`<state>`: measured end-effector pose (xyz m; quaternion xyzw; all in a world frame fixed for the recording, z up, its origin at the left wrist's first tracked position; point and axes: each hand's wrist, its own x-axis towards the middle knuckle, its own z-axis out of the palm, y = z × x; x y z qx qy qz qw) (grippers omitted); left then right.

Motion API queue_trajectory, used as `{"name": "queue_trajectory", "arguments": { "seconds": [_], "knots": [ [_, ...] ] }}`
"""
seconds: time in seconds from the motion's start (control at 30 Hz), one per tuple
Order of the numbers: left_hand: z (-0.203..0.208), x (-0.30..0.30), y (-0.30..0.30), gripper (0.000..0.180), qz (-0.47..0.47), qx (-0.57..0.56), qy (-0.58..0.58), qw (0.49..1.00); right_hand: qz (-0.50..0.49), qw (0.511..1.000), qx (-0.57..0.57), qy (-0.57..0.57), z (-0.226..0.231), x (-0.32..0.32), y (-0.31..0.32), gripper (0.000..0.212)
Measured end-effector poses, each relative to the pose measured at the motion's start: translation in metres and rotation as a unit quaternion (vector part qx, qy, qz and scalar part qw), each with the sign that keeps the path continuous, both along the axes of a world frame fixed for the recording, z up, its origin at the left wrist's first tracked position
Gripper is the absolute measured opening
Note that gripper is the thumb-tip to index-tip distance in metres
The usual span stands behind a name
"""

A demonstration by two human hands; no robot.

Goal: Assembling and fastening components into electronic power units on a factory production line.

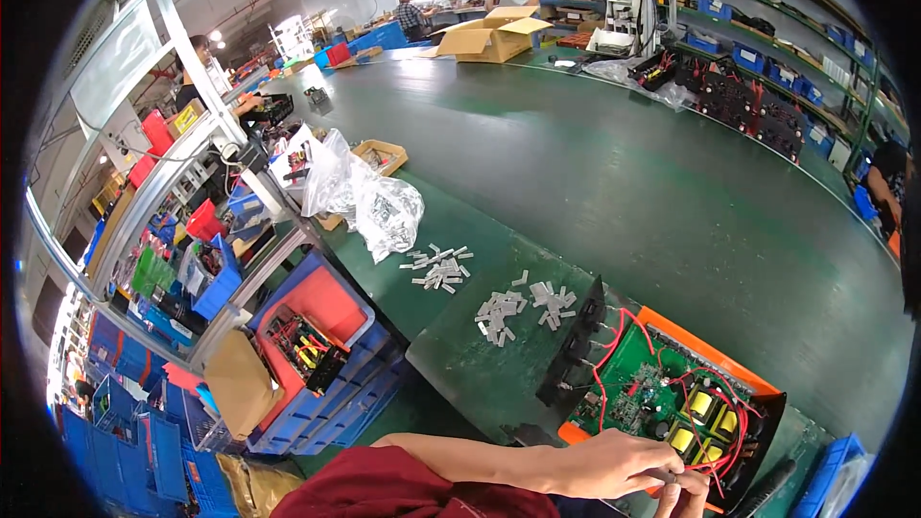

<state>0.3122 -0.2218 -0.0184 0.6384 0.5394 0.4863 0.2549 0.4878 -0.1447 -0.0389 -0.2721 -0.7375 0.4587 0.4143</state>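
An orange-cased electronic unit (pixel 667 331) lies open on the green bench, with a green circuit board (pixel 628 388), yellow-wrapped coils (pixel 703 403) and looping red wires (pixel 739 422). Its black end panel (pixel 573 350) stands at the left end. My left hand (pixel 624 465) reaches over the near edge of the case, fingers pinched together. Against it, at the bottom of the picture, my right hand (pixel 685 497) is closed too, its fingertips meeting the left ones. A small greyish piece shows between them; its kind is unclear. Small silver-grey strips (pixel 499 315) lie in loose piles left of the unit.
A clear plastic bag (pixel 389 211) of similar strips lies farther left. A blue crate (pixel 326 403) holds another open unit (pixel 302 350). At right stands a blue bin (pixel 833 475). Across the bench are a cardboard box (pixel 489 38), more black units (pixel 734 101) and several other people.
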Motion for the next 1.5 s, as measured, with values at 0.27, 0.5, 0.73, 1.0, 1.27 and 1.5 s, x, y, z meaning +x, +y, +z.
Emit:
{"name": "queue_trajectory", "arguments": {
  "seconds": [0.27,0.5,0.73,1.0,1.27,1.5],
  "knots": [
    [0.001,-0.008,-0.001,0.031,0.025,0.006,0.03,0.999,-0.034,0.997,-0.029,0.059,-0.011,-0.004,-0.003,0.014],
    [0.003,-0.016,-0.008,0.024,0.044,0.024,0.034,0.998,-0.061,0.993,-0.024,0.093,-0.009,-0.013,-0.006,0.022],
    [0.0,-0.018,-0.006,0.024,0.044,0.044,0.032,0.998,-0.079,0.993,-0.009,0.09,-0.019,-0.012,-0.003,0.014],
    [0.006,-0.021,-0.005,0.016,0.048,0.04,0.006,0.998,-0.082,0.994,-0.024,0.074,-0.018,-0.01,-0.005,0.009],
    [0.01,-0.021,-0.008,0.012,0.038,0.034,-0.086,0.995,-0.029,0.992,0.016,0.121,-0.015,-0.01,-0.014,0.006],
    [0.009,-0.022,-0.008,0.016,0.086,0.058,-0.076,0.992,-0.059,0.991,-0.014,0.122,-0.016,-0.006,-0.019,0.005]
  ]
}}
